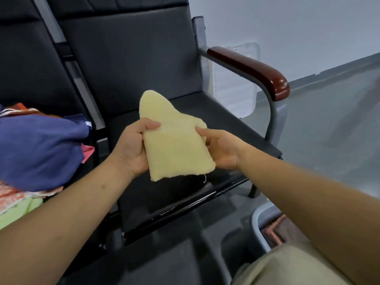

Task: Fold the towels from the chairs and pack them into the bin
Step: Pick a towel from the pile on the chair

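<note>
Centrally, a small pale yellow towel (pixel 176 145) is held in the air just above the black chair seat (pixel 226 124), touching nothing but the two hands. It is mostly folded into a thick oblong. One rounded flap sticks up on its far side, towards the back of the seat, so the fold looks unfinished.

The left hand (pixel 131 149) grips the towel's left edge, thumb on top and fingers curled beneath. The right hand (pixel 222 149) pinches the right edge in the same way. Holding both sides probably keeps the layers from springing open while the loose flap is dealt with.

To the left of the seat, on the neighbouring chair, lies a heap of unfolded towels (pixel 41 149), blue on top with orange, pink and green beneath, likely waiting their turn.

Below and to the right of the seat, near the person's knee, shows the grey rim of the bin (pixel 261 229). Something reddish-brown lies inside, too blurred to identify. It seems placed there for an easy drop.
</note>
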`<action>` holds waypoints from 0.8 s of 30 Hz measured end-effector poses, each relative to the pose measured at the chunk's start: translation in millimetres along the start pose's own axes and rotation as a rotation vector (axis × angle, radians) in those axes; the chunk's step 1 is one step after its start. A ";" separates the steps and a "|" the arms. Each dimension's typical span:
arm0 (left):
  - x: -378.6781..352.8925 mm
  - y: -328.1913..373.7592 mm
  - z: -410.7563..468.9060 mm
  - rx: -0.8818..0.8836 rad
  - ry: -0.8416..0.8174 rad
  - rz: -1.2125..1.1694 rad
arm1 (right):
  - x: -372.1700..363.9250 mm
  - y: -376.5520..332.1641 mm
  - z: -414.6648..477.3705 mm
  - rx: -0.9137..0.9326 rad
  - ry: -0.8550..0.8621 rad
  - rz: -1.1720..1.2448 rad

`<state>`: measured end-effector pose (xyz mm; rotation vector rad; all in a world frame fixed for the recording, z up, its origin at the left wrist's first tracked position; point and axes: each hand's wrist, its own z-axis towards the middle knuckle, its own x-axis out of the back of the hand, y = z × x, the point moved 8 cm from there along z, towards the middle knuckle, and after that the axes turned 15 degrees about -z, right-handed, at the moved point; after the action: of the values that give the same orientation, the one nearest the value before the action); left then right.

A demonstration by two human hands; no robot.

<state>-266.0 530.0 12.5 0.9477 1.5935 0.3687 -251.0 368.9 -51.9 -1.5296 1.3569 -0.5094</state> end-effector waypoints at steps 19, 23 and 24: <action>-168.3 -314.4 77.8 0.597 -0.337 0.582 | 274.8 145.7 -232.6 0.180 0.891 0.325; -190.5 -407.1 70.9 0.735 -0.511 0.803 | 303.9 217.7 -289.9 0.124 1.092 0.385; -193.3 -428.4 67.7 0.768 -0.547 0.831 | 309.0 236.9 -301.4 0.103 1.147 0.404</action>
<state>-364.8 103.8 -172.0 2.0981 0.7493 0.0147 -527.7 -3.4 -217.0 -0.7762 2.3660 -1.2623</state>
